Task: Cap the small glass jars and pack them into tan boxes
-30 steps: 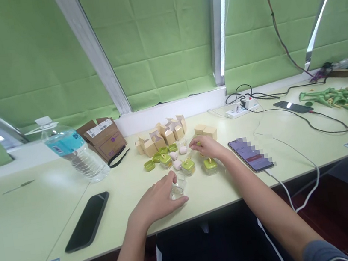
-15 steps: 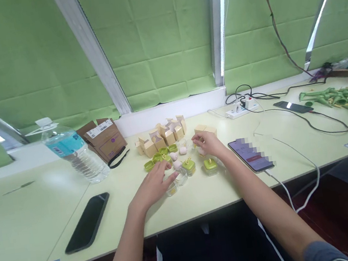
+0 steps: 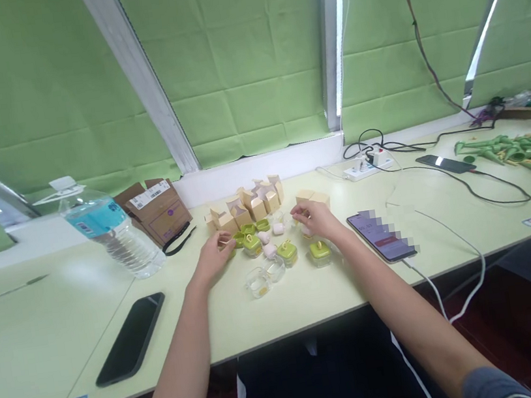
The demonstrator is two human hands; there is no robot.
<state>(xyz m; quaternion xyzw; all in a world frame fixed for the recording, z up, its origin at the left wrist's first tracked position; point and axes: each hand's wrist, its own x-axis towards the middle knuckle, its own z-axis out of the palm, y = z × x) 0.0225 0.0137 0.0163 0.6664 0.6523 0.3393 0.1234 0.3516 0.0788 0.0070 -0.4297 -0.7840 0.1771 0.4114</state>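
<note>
My left hand [image 3: 214, 257] reaches to the left end of a cluster of small green lids [image 3: 249, 229] and pinches one of them. My right hand [image 3: 315, 218] is curled over something small and pale at the cluster's right side, in front of two tan cubes [image 3: 313, 198]. Between the hands stand small clear jars with green lids [image 3: 287, 251] and pink-white lumps [image 3: 269, 250]. Two open clear jars [image 3: 259, 283] sit nearer to me. A pile of small tan boxes [image 3: 247, 209] lies behind.
A water bottle [image 3: 107, 231] and a torn cardboard box [image 3: 155, 209] stand at the left. A black phone [image 3: 130, 337] lies near the front edge; a lit phone [image 3: 381, 235] on a white cable lies right. A power strip [image 3: 369, 165], another phone [image 3: 446, 164] and green plastic parts [image 3: 523, 151] are further right.
My left hand let go of the clear jar near the front and moved back and left to the green lids. My right hand stayed almost still.
</note>
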